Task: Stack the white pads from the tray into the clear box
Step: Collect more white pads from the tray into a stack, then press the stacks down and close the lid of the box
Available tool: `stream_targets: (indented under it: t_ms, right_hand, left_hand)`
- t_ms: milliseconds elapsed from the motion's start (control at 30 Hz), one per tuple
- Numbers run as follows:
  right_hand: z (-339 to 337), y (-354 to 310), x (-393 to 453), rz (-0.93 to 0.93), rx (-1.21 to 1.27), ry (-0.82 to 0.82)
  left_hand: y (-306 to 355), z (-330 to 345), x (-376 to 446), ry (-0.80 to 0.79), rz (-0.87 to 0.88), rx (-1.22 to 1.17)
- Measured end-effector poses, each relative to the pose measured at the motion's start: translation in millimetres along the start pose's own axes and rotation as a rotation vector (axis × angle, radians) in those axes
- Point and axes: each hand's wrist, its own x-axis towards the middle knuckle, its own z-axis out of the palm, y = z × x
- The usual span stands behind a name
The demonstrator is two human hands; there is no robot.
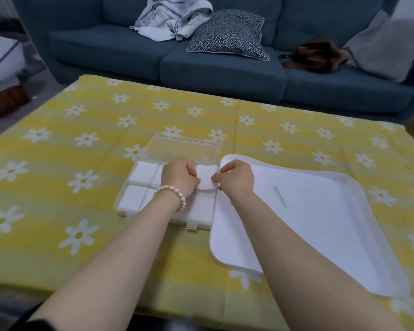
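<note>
Your left hand (180,179) and your right hand (236,179) both pinch one white pad (206,179), the left grip on its left edge and the right grip on its right edge, fingers curled. The pad hangs directly over the right far compartment of the clear box (153,145), so the coming move is, I think, straight down. The tray (359,194) lies just beside the box, on your right, on the tabletop (58,144).

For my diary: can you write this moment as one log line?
step: placing pad | both hands' grip: on pad | over: clear box | tray: one pad left
</note>
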Motion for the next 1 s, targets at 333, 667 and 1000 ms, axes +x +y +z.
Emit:
stream_targets:
  t_ms: [333, 667, 1000]
  right_hand:
    - [-1, -6, 4, -0.074, -0.29, -0.065]
    - [-86, 36, 34, -0.053, -0.29, 0.199]
    - [-152, 83, 55, 0.086, -0.429, 0.292]
  left_hand:
    - [1, -3, 7, -0.191, 0.043, 0.203]
    - [-1, 6, 2, -0.136, 0.251, 0.322]
    - [7, 18, -4, -0.176, 0.275, 0.328]
